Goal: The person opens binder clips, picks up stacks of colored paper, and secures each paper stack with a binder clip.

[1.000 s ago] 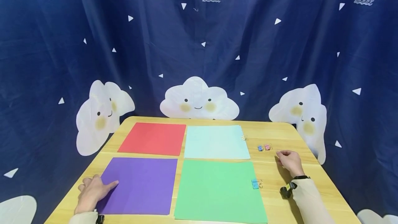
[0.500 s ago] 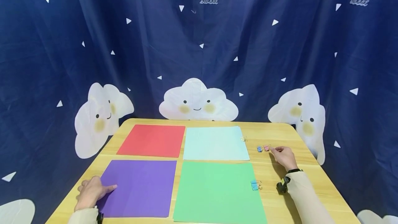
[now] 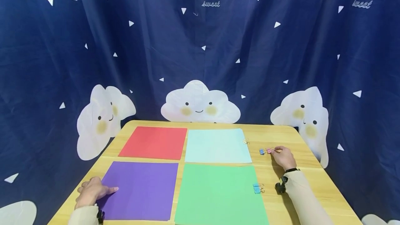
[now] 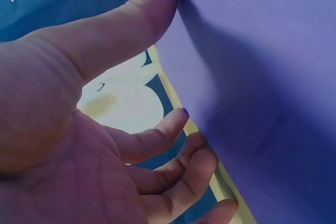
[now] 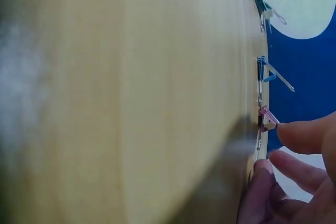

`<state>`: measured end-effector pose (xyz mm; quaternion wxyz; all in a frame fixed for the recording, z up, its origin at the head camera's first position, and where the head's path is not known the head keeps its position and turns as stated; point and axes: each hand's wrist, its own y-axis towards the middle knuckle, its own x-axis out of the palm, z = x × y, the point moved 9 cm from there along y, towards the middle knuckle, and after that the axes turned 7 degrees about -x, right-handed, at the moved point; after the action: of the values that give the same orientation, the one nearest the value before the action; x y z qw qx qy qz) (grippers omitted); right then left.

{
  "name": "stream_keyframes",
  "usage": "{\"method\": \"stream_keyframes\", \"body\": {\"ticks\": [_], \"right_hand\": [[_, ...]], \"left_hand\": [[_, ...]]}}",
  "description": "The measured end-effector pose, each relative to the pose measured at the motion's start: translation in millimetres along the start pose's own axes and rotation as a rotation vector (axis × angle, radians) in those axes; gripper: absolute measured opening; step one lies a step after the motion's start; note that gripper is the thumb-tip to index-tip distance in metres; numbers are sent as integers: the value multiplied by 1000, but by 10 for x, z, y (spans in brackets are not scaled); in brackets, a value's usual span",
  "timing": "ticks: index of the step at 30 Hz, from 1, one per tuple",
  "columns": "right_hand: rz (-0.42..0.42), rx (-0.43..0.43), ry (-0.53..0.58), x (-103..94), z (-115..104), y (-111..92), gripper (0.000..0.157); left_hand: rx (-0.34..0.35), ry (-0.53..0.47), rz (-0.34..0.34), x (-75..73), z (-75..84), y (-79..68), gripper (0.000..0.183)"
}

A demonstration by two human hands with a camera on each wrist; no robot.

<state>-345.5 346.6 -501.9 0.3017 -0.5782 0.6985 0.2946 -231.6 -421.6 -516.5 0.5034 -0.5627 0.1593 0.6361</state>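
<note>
My left hand (image 3: 92,191) rests at the left edge of the purple paper (image 3: 142,192). Its thumb lies over the sheet, while the fingers sit by the table's edge in the left wrist view. At the right, my right hand (image 3: 283,157) reaches a pink binder clip (image 3: 269,151) lying on the table. In the right wrist view, the thumb (image 5: 304,135) meets the pink clip's raised wire handle, with the other fingers apart below it. A blue binder clip (image 3: 261,152) lies just left of the pink one.
Red paper (image 3: 153,143) and light blue paper (image 3: 217,146) lie behind the purple paper and green paper (image 3: 220,193). A pale clip (image 3: 245,142) grips the light blue paper; a blue clip (image 3: 257,188) grips the green. A dark blue curtain (image 3: 200,44) surrounds the wooden table (image 3: 265,133).
My right hand has moved left and slightly away from me, from bare table to the pink binder clip. My left hand has stayed at the purple paper.
</note>
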Motion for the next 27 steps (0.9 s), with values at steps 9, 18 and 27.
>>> {"method": "stream_keyframes", "body": {"ticks": [9,18,27], "right_hand": [[-76,-115,36,94,-148,39,53],[-10,-86,41,90,-93,63,34],[-18,-9,169,77,6,7,39]], "left_hand": [[23,-6,-22,-18,7,-43,108],[9,-32,-31,-11,46,-52,111],[4,-39,-44,2,15,-61,114]]}}
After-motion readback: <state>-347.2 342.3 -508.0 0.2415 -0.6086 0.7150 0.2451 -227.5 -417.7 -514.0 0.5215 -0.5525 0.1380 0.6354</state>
